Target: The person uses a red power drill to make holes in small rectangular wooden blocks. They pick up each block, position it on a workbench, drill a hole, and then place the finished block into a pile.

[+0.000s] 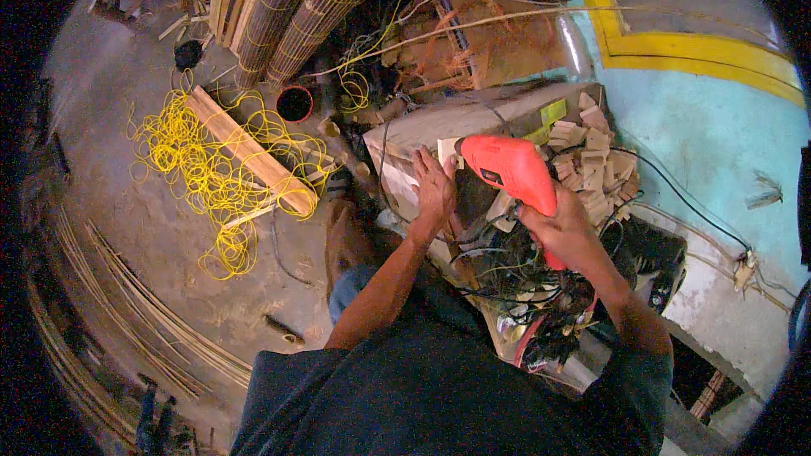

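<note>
In my right hand (564, 230) is a red-orange power drill (507, 167), its handle wrapped by my fingers and its front pointing left. Right at the drill's nose is a small pale wooden block (447, 149). My left hand (434, 190) steadies this block near the edge of a worn, box-like bench (498, 104), thumb and index finger against it. The contact between drill tip and block is too small to make out. A heap of cut wooden blocks (595, 160) lies on the bench to the right of the drill.
Tangled dark cables and scraps (541, 300) fill the space below the drill. Yellow cord (182, 148) spreads over the floor at left, around a wooden plank (249, 150). Rolled slatted mats (317, 13) stand at the back. A black cable (676, 181) runs along the turquoise wall (701, 131).
</note>
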Demonstrator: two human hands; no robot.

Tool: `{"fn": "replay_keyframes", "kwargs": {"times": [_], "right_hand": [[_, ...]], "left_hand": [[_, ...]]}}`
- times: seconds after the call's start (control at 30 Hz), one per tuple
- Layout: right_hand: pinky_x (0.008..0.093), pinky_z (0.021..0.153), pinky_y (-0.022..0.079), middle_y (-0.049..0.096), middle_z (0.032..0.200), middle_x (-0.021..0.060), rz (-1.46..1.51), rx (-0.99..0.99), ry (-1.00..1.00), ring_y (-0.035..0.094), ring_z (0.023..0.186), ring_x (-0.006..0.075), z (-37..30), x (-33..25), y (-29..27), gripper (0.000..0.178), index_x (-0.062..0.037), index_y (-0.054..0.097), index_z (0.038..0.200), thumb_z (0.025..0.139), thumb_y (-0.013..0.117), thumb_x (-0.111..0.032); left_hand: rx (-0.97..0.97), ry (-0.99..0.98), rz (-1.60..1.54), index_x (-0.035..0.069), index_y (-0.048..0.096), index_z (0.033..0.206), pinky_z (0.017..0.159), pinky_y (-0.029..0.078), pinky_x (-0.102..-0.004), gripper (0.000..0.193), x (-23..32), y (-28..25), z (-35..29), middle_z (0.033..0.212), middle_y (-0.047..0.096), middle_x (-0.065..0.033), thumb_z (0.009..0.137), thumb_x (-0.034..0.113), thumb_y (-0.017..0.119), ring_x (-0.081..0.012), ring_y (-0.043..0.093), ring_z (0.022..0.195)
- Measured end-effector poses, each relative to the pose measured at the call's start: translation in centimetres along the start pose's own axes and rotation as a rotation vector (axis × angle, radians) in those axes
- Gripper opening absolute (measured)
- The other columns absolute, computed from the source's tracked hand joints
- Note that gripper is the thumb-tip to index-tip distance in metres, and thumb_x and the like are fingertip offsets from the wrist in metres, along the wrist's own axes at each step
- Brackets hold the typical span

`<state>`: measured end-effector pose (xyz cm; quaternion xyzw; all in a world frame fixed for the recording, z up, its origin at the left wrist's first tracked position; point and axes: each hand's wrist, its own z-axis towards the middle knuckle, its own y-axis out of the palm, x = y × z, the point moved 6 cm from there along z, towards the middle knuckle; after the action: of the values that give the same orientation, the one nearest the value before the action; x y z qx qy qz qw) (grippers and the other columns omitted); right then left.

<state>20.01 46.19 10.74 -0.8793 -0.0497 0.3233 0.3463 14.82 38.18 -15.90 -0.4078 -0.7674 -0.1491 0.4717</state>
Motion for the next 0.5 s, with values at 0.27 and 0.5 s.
{"fn": "replay_keyframes", "kwargs": {"times": [0.27,0.5], "right_hand": [[0.0351,0.066,0.047,0.062,0.079,0.0079,0.001,0.09,0.059,0.06,0.07,0.0217,-4.4,-2.6,-2.1,0.025,-0.0022,0.058,0.103,0.084,0.063,-0.016],[0.0371,0.071,0.051,0.067,0.087,0.0106,0.35,0.313,0.311,0.065,0.077,0.0246,-13.3,-2.0,-3.8,0.033,-0.0018,0.059,0.109,0.083,0.065,-0.02]], "left_hand": [[0.03,0.042,0.052,0.0,0.013,0.148,0.107,0.02,-0.0643,0.08,-1.9,0.8,0.8,0.151,0.013,-0.031,0.095,0.055,0.038,-0.0477,0.016,0.139],[0.019,0.138,0.18,0.001,0.019,0.146,0.106,0.029,-0.0549,0.077,2.2,-1.8,-0.1,0.145,0.025,-0.0331,0.095,0.053,0.043,-0.0498,0.029,0.132]]}}
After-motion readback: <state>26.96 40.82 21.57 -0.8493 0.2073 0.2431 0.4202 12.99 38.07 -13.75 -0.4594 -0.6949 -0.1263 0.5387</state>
